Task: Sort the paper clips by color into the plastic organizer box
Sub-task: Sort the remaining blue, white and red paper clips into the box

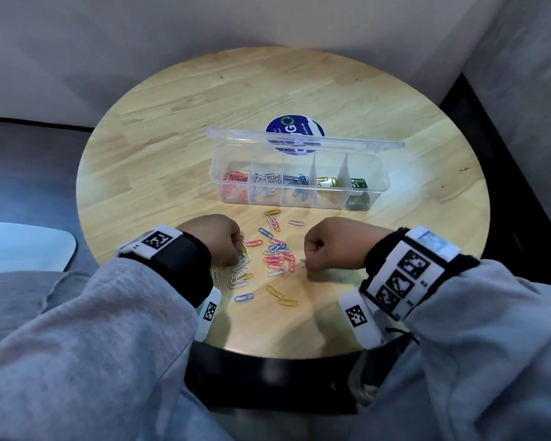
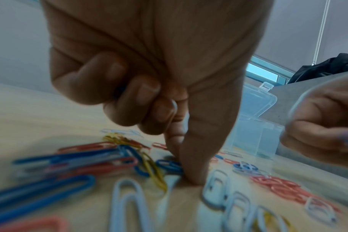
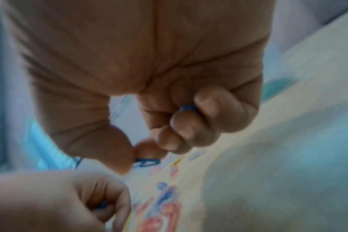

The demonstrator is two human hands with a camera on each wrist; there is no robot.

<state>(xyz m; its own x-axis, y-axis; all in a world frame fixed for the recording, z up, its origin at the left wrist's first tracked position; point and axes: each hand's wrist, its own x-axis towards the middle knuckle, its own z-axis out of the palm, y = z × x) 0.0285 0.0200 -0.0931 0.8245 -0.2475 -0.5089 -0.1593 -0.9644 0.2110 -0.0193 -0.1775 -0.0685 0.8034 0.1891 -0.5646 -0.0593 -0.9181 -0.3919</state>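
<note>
A clear plastic organizer box (image 1: 299,198) stands open on the round table, its compartments holding red, white, blue, yellow and green clips. Loose paper clips (image 1: 268,259) of mixed colours lie between my hands. My left hand (image 1: 239,249) is at the pile's left edge. Its thumb and forefinger pinch a blue clip (image 2: 169,166) against the table, and the other fingers are curled with a bit of blue showing under them. My right hand (image 1: 307,259) is at the pile's right edge, just above the table. It pinches a blue clip (image 3: 147,162) between thumb and forefinger, and another blue clip (image 3: 189,108) sits under its curled fingers.
A round blue sticker (image 1: 295,130) lies on the wooden table (image 1: 172,138) behind the box's raised lid (image 1: 303,141). Walls close in behind and to the right of the table. A pale seat (image 1: 23,246) is at the left.
</note>
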